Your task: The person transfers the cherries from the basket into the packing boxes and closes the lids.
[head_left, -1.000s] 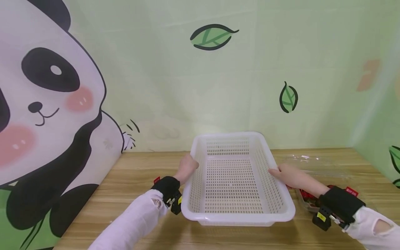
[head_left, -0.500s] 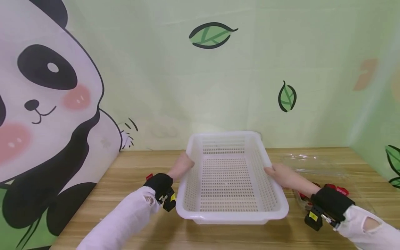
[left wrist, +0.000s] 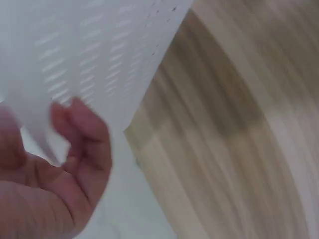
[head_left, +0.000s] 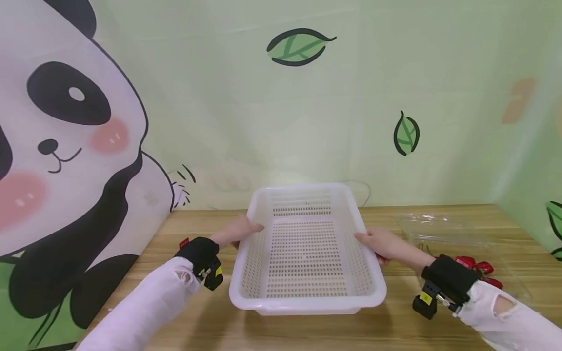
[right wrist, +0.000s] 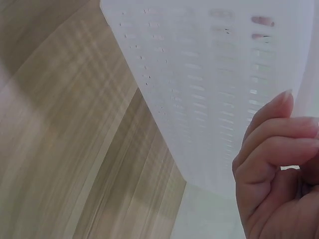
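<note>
A white plastic basket (head_left: 307,304) with slotted walls and a perforated bottom shows in the middle of the head view. Nothing lies inside it. My left hand (head_left: 237,230) grips the left rim, its thumb over the top. In the left wrist view that hand's curled fingers (left wrist: 97,142) are beneath the rim, beside the slotted wall. On the opposite rim my right hand (head_left: 383,244) holds on with the thumb on top. Its bent fingers (right wrist: 269,147) show under the rim in the right wrist view. Shadows on the wood beneath suggest the basket is raised off the table.
Right of the basket, a clear plastic box (head_left: 509,273) with several red shiny things (head_left: 484,267) lies on the wooden table (head_left: 193,312), partly behind my right arm. Its transparent lid (head_left: 423,223) spreads toward the back. A panda-printed cloth wall (head_left: 219,122) bounds the table behind.
Both hands have moved left together with the basket. More of the clear box and its red contents shows now. The hold on each rim stays the same.
</note>
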Demonstrator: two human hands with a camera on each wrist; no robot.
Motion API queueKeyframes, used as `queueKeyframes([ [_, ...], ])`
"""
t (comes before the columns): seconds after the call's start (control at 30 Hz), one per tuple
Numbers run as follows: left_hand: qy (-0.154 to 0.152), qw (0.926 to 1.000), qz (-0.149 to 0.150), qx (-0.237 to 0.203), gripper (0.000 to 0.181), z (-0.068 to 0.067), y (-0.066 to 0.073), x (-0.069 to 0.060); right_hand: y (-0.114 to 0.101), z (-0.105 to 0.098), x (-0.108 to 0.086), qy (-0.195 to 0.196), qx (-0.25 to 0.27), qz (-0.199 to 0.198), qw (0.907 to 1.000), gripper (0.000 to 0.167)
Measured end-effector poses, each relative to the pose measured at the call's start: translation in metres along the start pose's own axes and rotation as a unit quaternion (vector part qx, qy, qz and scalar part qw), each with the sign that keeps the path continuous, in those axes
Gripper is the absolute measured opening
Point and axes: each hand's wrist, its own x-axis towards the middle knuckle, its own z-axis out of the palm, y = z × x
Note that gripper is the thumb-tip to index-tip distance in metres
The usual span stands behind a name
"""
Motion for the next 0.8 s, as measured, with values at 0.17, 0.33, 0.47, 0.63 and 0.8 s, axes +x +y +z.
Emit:
queueKeyframes([
  [0.17,0.029,0.9892,-0.066,0.128,0.041,-0.022,0.009,-0.006,-0.003,0.003,0.001,-0.005,0.008,-0.003,1.0,0.038],
  [0.33,0.073,0.9629,-0.051,0.255,0.064,-0.034,0.029,-0.008,-0.005,0.005,0.002,-0.006,0.014,-0.007,0.9999,0.038],
  [0.47,0.104,0.9449,0.012,0.31,0.037,-0.032,0.05,-0.008,-0.005,0.008,0.005,-0.008,0.027,-0.009,0.9996,0.039],
  [0.63,0.081,0.9376,0.047,0.335,0.023,-0.016,0.073,-0.005,-0.008,0.015,0.009,-0.021,0.061,-0.015,0.9978,0.04],
  [0.8,0.039,0.9265,0.076,0.366,0.024,0.008,0.086,0.002,-0.012,0.024,0.013,-0.047,0.107,-0.041,0.9923,0.039],
])
